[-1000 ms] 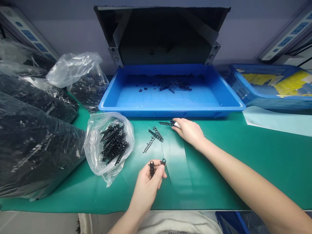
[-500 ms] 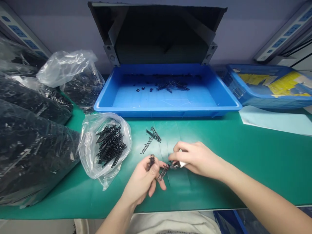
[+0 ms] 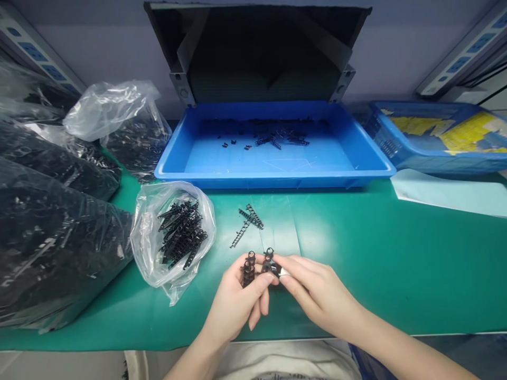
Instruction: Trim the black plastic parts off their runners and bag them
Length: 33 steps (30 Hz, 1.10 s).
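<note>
Several small black plastic parts (image 3: 248, 270) with round rings sit in my left hand (image 3: 237, 295), its fingers curled round them. At its fingertips, another black ringed part (image 3: 268, 257) meets my right hand (image 3: 317, 282). My right fingers are closed on a small black and white piece (image 3: 280, 271), mostly covered by the fingers. Just beyond my hands, a few black ladder-like strips (image 3: 247, 224) lie crossed on the green mat (image 3: 356, 237). Left of them stands an open clear bag (image 3: 144, 248) full of similar black strips (image 3: 180, 232).
A blue tray (image 3: 257, 182) with scattered black parts stands at the back under a dark panel (image 3: 265, 58). Large filled plastic bags (image 3: 55, 264) crowd the left. At the right are a blue basket (image 3: 443, 161) with yellow labels and a pale sheet (image 3: 447, 195).
My right hand has turned and come closer to my left, so their fingertips meet. The strip that slanted between my hands now shows as an upright ringed part at the fingertips.
</note>
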Tool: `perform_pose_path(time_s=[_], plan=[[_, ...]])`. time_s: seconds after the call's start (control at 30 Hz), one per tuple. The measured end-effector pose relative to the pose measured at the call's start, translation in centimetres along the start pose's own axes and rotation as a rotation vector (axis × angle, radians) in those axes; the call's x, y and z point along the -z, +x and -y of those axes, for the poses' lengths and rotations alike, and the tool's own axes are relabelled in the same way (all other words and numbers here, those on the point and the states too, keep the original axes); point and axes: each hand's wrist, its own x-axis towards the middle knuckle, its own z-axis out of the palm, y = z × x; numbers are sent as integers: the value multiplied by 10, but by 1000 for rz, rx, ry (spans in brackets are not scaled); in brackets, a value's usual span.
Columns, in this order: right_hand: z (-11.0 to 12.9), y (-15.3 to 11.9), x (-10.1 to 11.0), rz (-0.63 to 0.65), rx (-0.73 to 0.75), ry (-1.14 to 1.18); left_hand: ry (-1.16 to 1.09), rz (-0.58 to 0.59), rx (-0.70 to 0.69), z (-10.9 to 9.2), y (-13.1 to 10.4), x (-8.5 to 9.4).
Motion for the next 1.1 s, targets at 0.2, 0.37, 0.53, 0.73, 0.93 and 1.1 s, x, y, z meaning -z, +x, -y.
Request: perform_pose_path(time_s=[0.2, 0.37, 0.53, 0.73, 0.93, 1.1], plan=[[3, -2, -3, -87, 61, -130, 46, -70, 6, -2, -3, -6], [5, -3, -4, -100, 65, -215, 13, -136, 0, -1, -3, -9], [4, -5, -3, -84, 71, -223, 16, -128, -4, 0, -2, -10], [4, -7, -4, -98, 41, -192, 7, -161, -1, 0, -2, -14], [3, -7, -3, -89, 50, -196, 32, -168, 4, 0, -2, -16], [4, -10, -4, -109, 29, -174, 2, -186, -63, 4, 0, -17]])
